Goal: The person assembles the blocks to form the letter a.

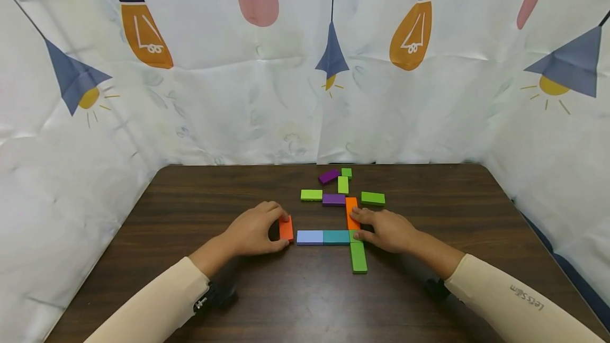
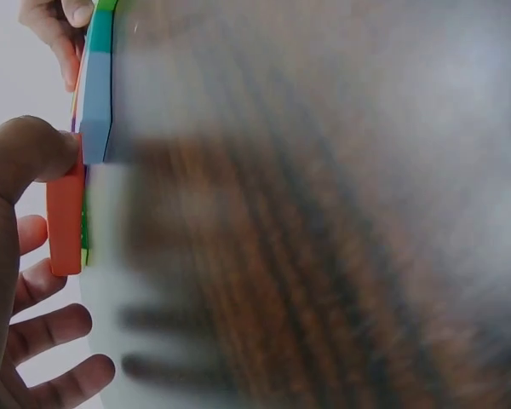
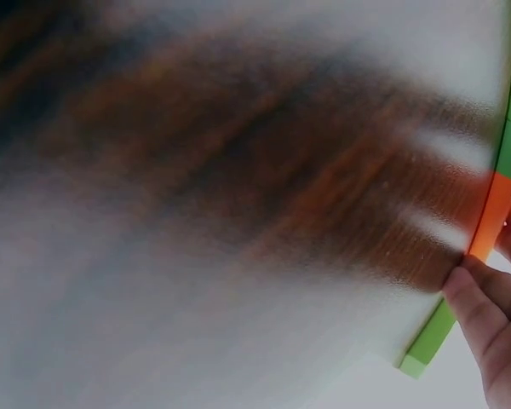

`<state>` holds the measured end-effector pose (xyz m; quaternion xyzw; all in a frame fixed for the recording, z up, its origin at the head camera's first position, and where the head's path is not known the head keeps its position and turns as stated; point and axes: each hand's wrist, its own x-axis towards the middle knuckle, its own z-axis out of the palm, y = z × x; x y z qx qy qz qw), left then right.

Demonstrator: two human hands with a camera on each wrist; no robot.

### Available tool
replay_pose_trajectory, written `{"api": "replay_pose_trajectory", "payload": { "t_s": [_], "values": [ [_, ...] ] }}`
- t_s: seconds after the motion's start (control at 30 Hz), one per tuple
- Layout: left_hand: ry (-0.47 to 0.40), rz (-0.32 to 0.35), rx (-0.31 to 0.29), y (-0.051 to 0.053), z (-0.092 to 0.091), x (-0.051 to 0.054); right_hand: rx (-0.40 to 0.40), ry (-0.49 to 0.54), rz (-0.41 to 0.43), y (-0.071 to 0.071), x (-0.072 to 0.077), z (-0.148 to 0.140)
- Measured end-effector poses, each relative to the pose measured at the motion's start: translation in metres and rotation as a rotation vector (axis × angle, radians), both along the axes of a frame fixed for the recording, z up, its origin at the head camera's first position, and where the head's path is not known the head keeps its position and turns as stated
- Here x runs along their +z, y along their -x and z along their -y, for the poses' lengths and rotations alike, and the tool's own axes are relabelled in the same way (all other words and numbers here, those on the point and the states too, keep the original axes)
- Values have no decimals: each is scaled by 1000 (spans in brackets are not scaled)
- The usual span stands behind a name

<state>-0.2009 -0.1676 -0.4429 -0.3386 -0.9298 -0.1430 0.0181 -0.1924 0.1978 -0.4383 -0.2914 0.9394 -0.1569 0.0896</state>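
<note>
Orange and red blocks are being handled: the red block (image 1: 286, 228) is being pinched by the left hand (image 1: 254, 232), thumb at its near end and index finger at its far end, while the other fingers are being held spread in the left wrist view. Whether it is being lifted off the bench (image 1: 305, 300) cannot be told. By the right hand (image 1: 388, 229), its fingers loose and fairly straight, the orange block (image 1: 350, 205) is being touched with the index fingertip, the thumb being rested at the small green block (image 1: 352, 236).

Between the two hands, a row is being formed by the light blue block (image 1: 310, 237) and the teal block (image 1: 336, 237), end to end, the small green block being met at the right thumb. Just right of the left fingertips, a narrow gap is being left before the light blue block. Nearer than the right hand, the long green block (image 1: 358, 258) is being joined to the small green one.

Beyond the right fingertips, the orange block is being met by a purple block (image 1: 333, 200), which is being adjoined by a lime block (image 1: 311, 195) on its left. Just beyond the right knuckles, a loose green block (image 1: 373, 198) is being seen. Past both hands, the bench is being backed by a printed white cloth (image 1: 286, 99).
</note>
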Motion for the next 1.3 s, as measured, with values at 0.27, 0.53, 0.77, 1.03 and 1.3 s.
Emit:
{"api": "replay_pose_trajectory", "payload": {
  "t_s": [0.27, 0.53, 0.77, 1.03, 1.3],
  "values": [
    [-7, 0, -25, -13, -2, -3, -1, 4, 4, 0, -1, -1],
    [-8, -9, -70, -23, -6, -6, -6, 0, 4, -1, 0, -1],
    [11, -44, -76, -27, -8, -10, -10, -11, 15, -1, 3, 1],
    [-21, -68, -85, -30, -8, -11, -16, -20, 17, 0, 4, 2],
    [-18, -53, -64, -31, -8, -11, -14, -16, 11, 0, 3, 2]
  ]
}}
